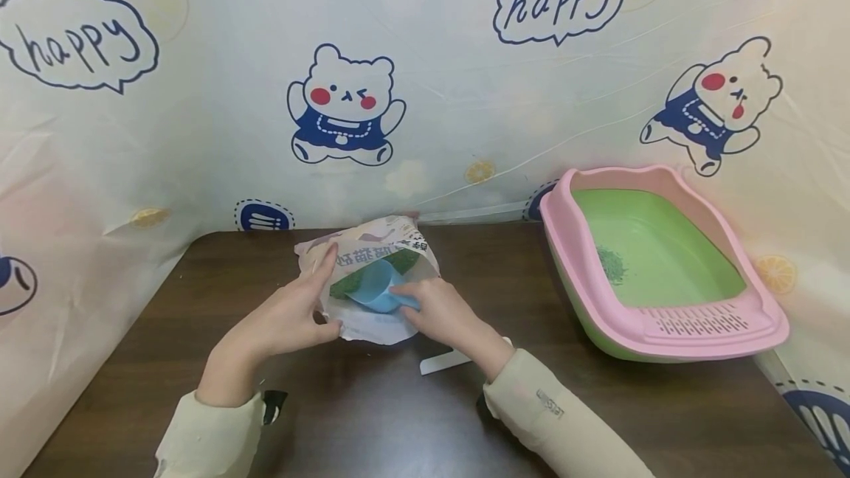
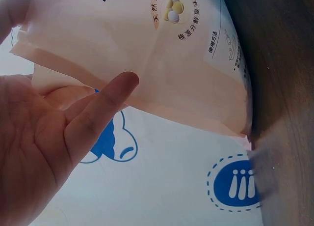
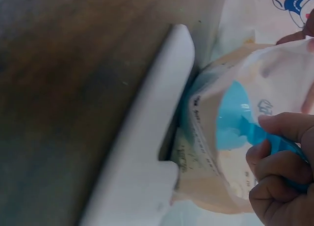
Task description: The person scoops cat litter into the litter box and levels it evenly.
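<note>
The left hand (image 1: 282,319), thumb and fingers spread, holds the bag (image 1: 378,324), presumably bracing it open; the right hand (image 1: 445,312) pinches the scoop (image 1: 375,290), likely for control.

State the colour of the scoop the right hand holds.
The scoop is light blue, showing best in the head view.

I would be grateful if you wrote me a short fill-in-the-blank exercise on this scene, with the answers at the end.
1. The scoop is held in the person's ____ hand.
2. The scoop's colour is ____.
3. The grains in the opened bag are ____.
4. The tray has a rim that is ____.

Missing words: right; blue; green; pink.
</note>
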Available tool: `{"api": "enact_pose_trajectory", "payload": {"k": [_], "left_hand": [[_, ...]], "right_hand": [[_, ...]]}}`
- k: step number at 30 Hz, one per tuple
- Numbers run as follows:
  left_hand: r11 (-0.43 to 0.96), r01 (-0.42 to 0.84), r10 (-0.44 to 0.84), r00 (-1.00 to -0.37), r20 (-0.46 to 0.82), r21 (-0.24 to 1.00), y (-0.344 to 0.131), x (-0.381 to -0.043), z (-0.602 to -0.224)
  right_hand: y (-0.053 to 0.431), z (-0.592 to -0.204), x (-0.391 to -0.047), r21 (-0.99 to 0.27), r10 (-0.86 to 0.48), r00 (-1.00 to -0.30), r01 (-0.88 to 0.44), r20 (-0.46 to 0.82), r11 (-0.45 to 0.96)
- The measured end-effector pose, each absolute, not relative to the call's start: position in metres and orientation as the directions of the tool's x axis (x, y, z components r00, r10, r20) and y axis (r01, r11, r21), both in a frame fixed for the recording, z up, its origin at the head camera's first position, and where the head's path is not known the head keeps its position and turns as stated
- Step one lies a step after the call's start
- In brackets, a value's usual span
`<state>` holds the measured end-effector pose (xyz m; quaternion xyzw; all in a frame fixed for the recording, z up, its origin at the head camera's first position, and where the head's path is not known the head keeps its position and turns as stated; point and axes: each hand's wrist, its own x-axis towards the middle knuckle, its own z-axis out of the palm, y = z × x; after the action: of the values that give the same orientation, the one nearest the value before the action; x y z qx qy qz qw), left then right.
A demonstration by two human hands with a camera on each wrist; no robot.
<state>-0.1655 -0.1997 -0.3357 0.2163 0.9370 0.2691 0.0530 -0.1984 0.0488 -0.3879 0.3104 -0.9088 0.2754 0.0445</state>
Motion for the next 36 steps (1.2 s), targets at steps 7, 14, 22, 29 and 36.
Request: {"api": "enact_pose_trajectory", "payload": {"k": [7, 14, 22, 29, 36], "left_hand": [[0.759, 0.382, 0.437, -0.899, 0.023, 0.526, -0.2, -0.166, -0.336], [0.76, 0.388, 0.439, -0.898, 0.029, 0.521, -0.2, -0.166, -0.336], [0.767, 0.384, 0.435, -0.9, 0.024, 0.515, -0.201, -0.166, -0.336], [0.76, 0.385, 0.44, -0.898, 0.022, 0.524, -0.203, -0.167, -0.337], [0.753, 0.379, 0.44, -0.898, 0.016, 0.538, -0.204, -0.169, -0.337]], "right_hand": [[0.045, -0.397, -0.203, -0.467, -0.54, -0.784, -0.617, 0.305, 0.633], [0.041, -0.402, -0.208, -0.5, -0.535, -0.791, -0.607, 0.298, 0.618], [0.041, -0.41, -0.219, -0.66, -0.481, -0.852, -0.484, 0.206, 0.575], [0.044, -0.41, -0.219, -0.726, -0.471, -0.865, -0.435, 0.172, 0.533], [0.056, -0.409, -0.214, -0.722, -0.467, -0.864, -0.445, 0.189, 0.53]]}}
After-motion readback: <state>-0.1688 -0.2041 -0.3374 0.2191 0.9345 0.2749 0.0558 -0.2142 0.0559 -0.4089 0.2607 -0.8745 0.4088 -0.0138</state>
